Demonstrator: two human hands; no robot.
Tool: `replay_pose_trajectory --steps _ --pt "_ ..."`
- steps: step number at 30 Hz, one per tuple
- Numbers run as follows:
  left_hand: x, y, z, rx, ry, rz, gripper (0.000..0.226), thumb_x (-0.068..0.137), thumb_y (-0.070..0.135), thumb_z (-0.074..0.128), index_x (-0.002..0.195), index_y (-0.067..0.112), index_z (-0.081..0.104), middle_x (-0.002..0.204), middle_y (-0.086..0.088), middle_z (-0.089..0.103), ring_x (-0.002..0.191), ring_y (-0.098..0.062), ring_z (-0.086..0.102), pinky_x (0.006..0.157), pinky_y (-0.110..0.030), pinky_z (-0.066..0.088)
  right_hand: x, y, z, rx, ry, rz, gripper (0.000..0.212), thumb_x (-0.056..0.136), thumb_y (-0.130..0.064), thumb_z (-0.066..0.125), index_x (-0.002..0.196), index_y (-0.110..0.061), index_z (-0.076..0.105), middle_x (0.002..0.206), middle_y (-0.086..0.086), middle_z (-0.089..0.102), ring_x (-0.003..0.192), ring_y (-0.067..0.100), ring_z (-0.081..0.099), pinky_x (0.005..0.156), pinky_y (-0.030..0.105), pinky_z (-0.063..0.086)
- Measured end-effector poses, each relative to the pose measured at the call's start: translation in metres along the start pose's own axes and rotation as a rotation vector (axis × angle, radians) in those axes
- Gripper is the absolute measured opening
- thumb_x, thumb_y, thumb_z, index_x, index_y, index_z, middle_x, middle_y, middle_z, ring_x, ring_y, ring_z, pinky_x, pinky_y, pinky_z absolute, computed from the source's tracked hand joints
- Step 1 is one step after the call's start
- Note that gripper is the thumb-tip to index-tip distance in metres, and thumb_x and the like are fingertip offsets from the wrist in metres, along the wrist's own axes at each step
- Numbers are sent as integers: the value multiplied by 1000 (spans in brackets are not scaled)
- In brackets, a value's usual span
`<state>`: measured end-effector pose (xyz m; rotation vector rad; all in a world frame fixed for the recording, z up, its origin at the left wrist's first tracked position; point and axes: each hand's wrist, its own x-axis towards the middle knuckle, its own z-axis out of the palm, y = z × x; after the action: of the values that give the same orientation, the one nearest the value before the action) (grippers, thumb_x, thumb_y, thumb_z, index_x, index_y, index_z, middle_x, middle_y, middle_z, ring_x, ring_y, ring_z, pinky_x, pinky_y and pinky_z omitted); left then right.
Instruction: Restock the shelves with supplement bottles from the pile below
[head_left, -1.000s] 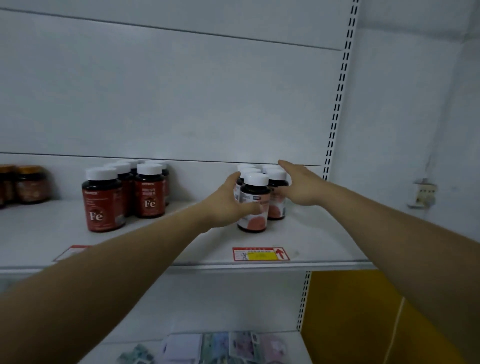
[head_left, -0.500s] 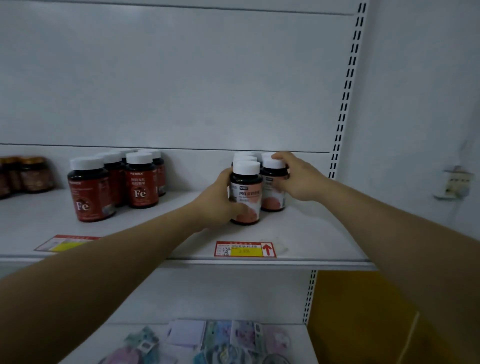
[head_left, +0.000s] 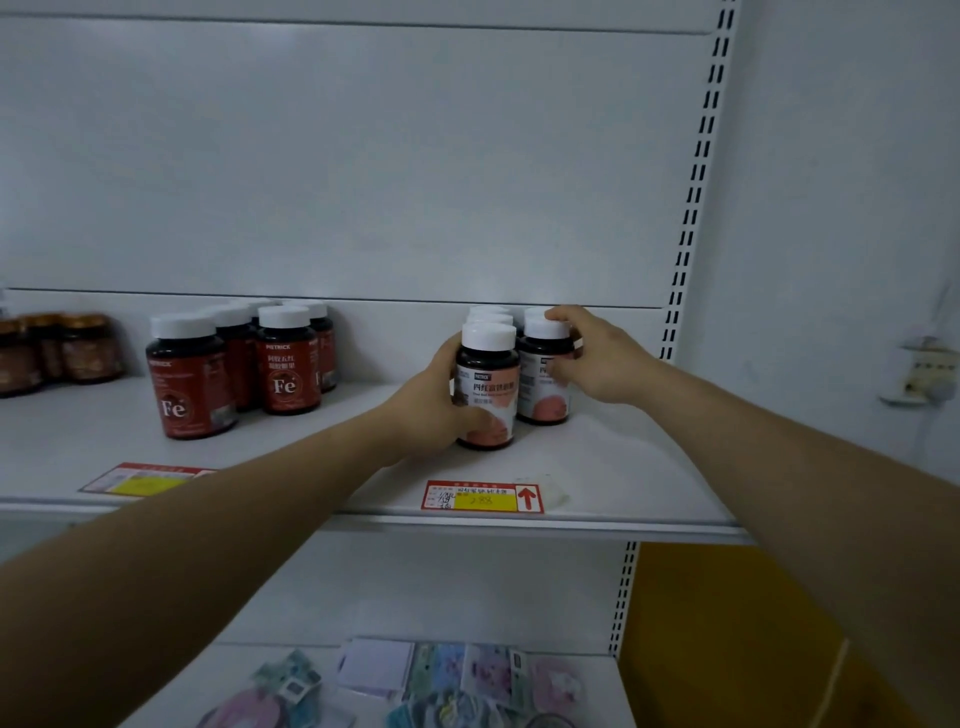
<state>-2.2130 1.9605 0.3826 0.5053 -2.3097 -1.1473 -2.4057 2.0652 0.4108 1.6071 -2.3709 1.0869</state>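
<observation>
white shelf (head_left: 623, 467) w/ red fe bottles (head_left: 236, 364) left, price tag (head_left: 483, 497) near; left hand (head_left: 431, 410) grips front pink-label bottle (head_left: 487, 384), right hand (head_left: 597, 358) fingers curl round bottle behind (head_left: 540, 382).

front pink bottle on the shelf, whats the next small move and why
Probably let go with the left hand: the front pink bottle it grips already stands upright on the shelf, beside the bottle the right hand holds, in line with the price tag.
</observation>
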Motion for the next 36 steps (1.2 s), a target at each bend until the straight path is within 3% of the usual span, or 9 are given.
replay_pose_trajectory --steps 3,9,16,22,24,27,29,31,36 --pt "1 0 1 -3 -19 -11 90 81 7 69 146 37 14 121 12 48 101 -9 55 65 -12 45 0 1 1 1 3 4 64 86 -18 65 142 -24 34 126 8 50 106 27 57 90 32 45" --pt "2 0 1 32 -2 -19 88 80 7 71 145 33 17 120 11 48 105 -13 55 84 -27 48 0 3 -1 7 -6 -14 61 88 -17 64 141 -22 35 126 7 52 104 25 58 88 31 45" --pt "-1 0 2 44 16 -7 86 80 9 71 144 35 19 115 15 46 98 -7 55 81 -23 45 -2 3 -1 23 2 -16 61 87 -18 65 141 -23 36 126 7 52 105 25 58 89 32 46" --pt "5 7 -1 -28 14 -21 97 79 12 73 148 34 8 121 11 46 105 -15 55 93 -36 47 1 4 -5 -23 -3 13 66 84 -25 68 141 -23 35 128 6 48 105 25 57 91 34 47" --pt "8 13 0 -65 31 -11 96 78 15 75 147 32 10 113 16 47 99 -10 56 89 -33 48 1 3 -6 -38 9 21 65 83 -25 69 139 -23 36 125 6 49 102 24 57 87 33 47" --pt "10 18 2 -62 9 8 55 81 13 72 122 34 42 97 18 55 83 2 55 66 -18 47 1 5 -4 -41 38 17 62 82 -26 69 136 -22 38 124 6 48 99 24 56 83 31 45" --pt "12 16 4 -50 -7 25 38 83 12 69 97 39 47 92 17 58 80 3 56 63 -15 45 2 7 -2 -37 53 7 60 82 -26 69 135 -22 39 124 5 48 101 23 55 82 29 43" --pt "13 16 5 -61 -23 44 37 84 11 68 92 39 46 92 16 60 81 3 58 64 -13 45 2 7 0 -22 55 -1 59 83 -26 69 135 -22 40 125 5 48 103 23 55 84 30 43" --pt "14 14 5 -83 -23 17 50 84 18 70 119 33 38 102 15 56 90 0 55 76 -22 46 -1 4 1 -29 43 8 60 84 -26 67 136 -22 38 125 5 46 104 23 54 87 32 45"
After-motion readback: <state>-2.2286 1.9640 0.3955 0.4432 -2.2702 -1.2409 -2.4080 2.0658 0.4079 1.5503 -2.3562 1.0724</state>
